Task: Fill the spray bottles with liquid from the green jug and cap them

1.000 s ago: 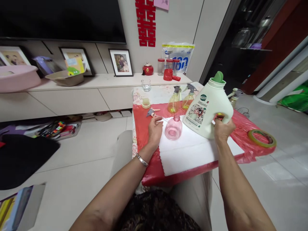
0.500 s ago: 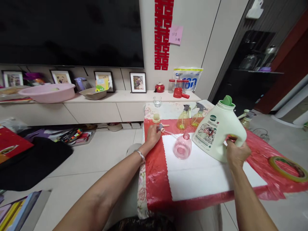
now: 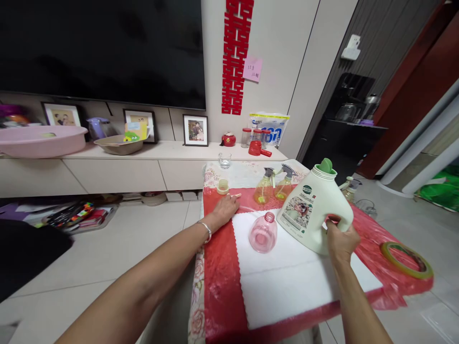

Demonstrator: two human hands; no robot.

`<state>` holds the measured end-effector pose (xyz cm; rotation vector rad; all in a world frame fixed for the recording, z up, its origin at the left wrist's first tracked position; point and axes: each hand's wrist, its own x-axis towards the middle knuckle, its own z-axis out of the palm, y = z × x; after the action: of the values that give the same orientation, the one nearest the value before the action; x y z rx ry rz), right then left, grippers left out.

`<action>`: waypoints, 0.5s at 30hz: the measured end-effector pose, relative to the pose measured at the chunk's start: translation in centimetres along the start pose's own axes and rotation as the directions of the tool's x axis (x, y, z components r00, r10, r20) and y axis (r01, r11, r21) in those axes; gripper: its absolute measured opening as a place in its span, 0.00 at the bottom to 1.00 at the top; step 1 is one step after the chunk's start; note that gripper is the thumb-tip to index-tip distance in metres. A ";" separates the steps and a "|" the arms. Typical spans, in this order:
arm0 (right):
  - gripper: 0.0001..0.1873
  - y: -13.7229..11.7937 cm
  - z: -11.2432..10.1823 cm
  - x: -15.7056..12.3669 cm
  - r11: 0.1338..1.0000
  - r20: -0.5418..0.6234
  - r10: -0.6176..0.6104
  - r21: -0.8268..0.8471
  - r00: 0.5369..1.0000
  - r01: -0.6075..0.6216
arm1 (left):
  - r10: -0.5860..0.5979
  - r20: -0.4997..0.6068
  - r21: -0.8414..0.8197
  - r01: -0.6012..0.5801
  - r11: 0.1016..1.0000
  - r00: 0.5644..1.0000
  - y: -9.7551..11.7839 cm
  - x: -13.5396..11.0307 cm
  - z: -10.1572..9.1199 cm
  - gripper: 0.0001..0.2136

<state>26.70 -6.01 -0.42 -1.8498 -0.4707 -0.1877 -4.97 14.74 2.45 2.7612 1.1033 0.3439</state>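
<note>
My left hand (image 3: 226,208) is palm down at the left of the table, its bent fingers around a spray head (image 3: 235,195). Mostly the pale tip and the thin tube show; the rest is hidden under my fingers. Just beyond it stands a pale yellow-green cap (image 3: 223,187). My right hand (image 3: 342,241) grips the handle of a pale green detergent jug (image 3: 319,205), which stands on a white sheet (image 3: 287,286). The jug's mouth is uncapped, with a green spout inside. Between my hands sits an open pink bottle (image 3: 263,234) with no spray head on it.
Two yellow spray bottles (image 3: 264,190) stand behind the sheet, and a glass cup (image 3: 224,160) is at the far edge. Red plastic (image 3: 222,286) covers the table. A tape roll (image 3: 407,259) lies at right. A long cabinet (image 3: 118,174) runs along the wall.
The view has shifted to the right. My left hand has come over the spray head, covering more of it. My right hand and the jug look unchanged.
</note>
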 end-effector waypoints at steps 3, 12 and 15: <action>0.17 0.2 0.0 0.0 1.000 -0.007 -0.015 0.016 1.000 0.015 | -0.035 -0.035 -0.047 0.033 0.998 0.999 0.1 -0.7 -0.5 0.13; 0.21 -1.1 -1.1 -0.5 0.999 0.066 -0.031 -0.009 0.997 0.032 | -0.273 -0.257 -0.443 0.138 0.886 0.927 0.2 -4.8 -3.7 0.13; 0.32 -2.0 -3.2 -1.4 0.996 0.128 -0.085 -0.030 0.988 0.089 | -0.455 -0.160 -0.877 0.085 0.473 0.876 0.9 -6.2 -5.2 0.15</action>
<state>24.96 -8.78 1.88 -1.8849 -0.6406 -0.1386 -10.09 10.08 6.66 1.6073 1.0198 1.0771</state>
